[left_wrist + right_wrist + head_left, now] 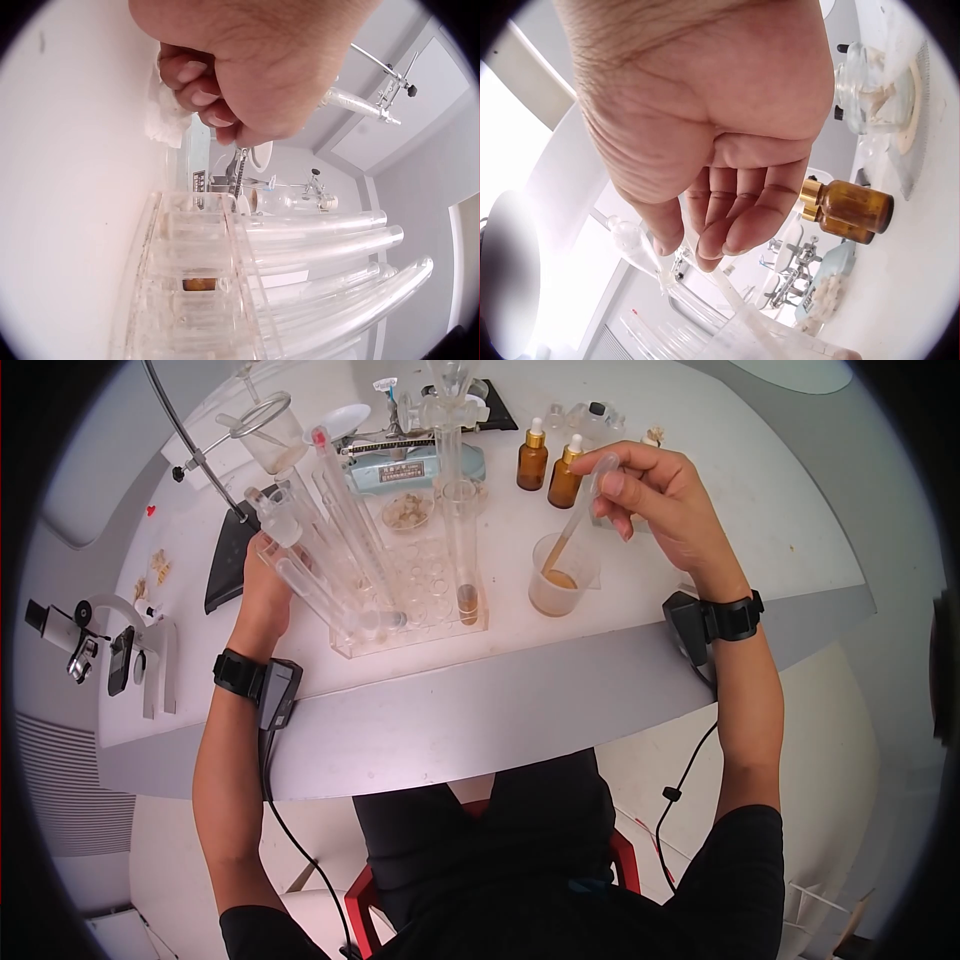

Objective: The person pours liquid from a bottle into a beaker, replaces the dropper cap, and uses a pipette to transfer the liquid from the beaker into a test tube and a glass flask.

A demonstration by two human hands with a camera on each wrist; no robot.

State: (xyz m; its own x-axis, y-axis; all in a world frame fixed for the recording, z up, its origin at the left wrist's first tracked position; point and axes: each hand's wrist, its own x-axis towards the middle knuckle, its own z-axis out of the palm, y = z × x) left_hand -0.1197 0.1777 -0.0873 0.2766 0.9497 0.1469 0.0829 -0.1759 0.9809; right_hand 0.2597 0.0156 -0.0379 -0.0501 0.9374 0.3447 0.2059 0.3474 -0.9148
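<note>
My right hand (655,500) pinches a clear plastic dropper (576,528) between thumb and fingers. The dropper slants down into a small plastic beaker (546,600) holding brownish liquid, and brown liquid also shows in its lower stem. In the right wrist view the other fingers of that hand curl loosely. My left hand (266,588) rests on the table left of a clear test tube rack (410,644), fingers loosely curled, with no held thing showing in the left wrist view. One test tube (462,555) in the rack has brown liquid at its bottom; other tubes lean leftward.
Two amber dropper bottles (533,460) stand behind the beaker. At the back is a pale blue balance (430,465), with a dish of beige chunks (408,511) before it. A stand base (232,550) lies beyond my left hand; a microscope (125,645) is far left.
</note>
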